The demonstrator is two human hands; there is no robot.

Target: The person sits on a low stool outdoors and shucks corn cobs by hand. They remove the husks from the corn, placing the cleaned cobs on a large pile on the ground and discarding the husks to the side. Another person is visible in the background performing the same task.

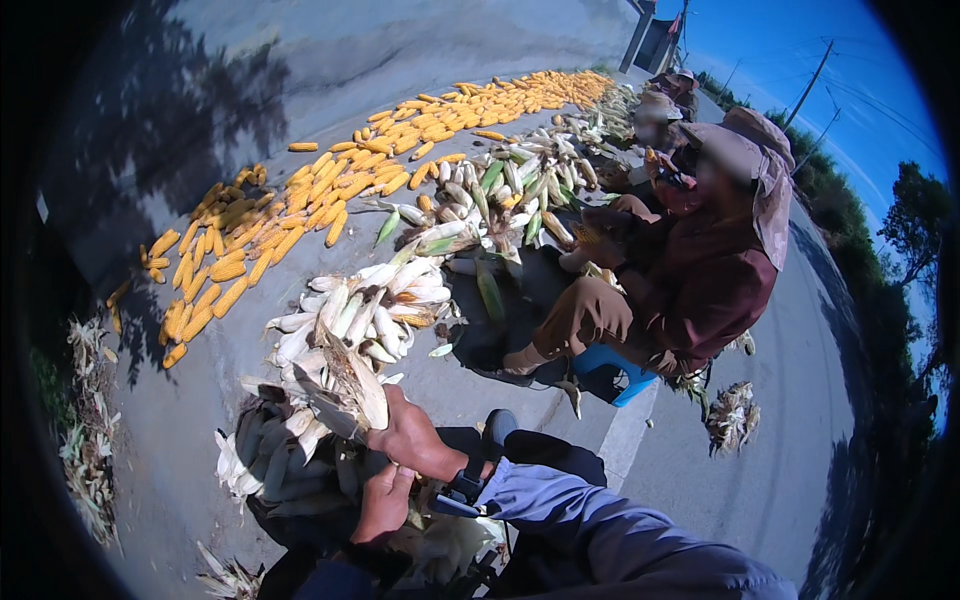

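Observation:
My right hand (416, 439) is closed on the dry, pale husk (366, 394) of a corn ear, which points up and away over the heap. Just below the right wrist, my left hand (384, 504) is curled with its thumb on top. A small yellowish sliver shows at its thumb, seemingly the ear, but the right hand hides most of it. Under and beyond both hands lies a heap of unhusked corn ears (300, 457), partly in shade. More pale-husked ears (382, 307) continue the heap away from me.
Husked yellow corn cobs (322, 187) lie in a long band on the concrete. To my right a co-worker (705, 262) sits on a blue plastic stool (619, 375), holding an ear. Other people sit farther along. Loose husks (731, 420) lie on the road; more husks (90, 435) lie far left.

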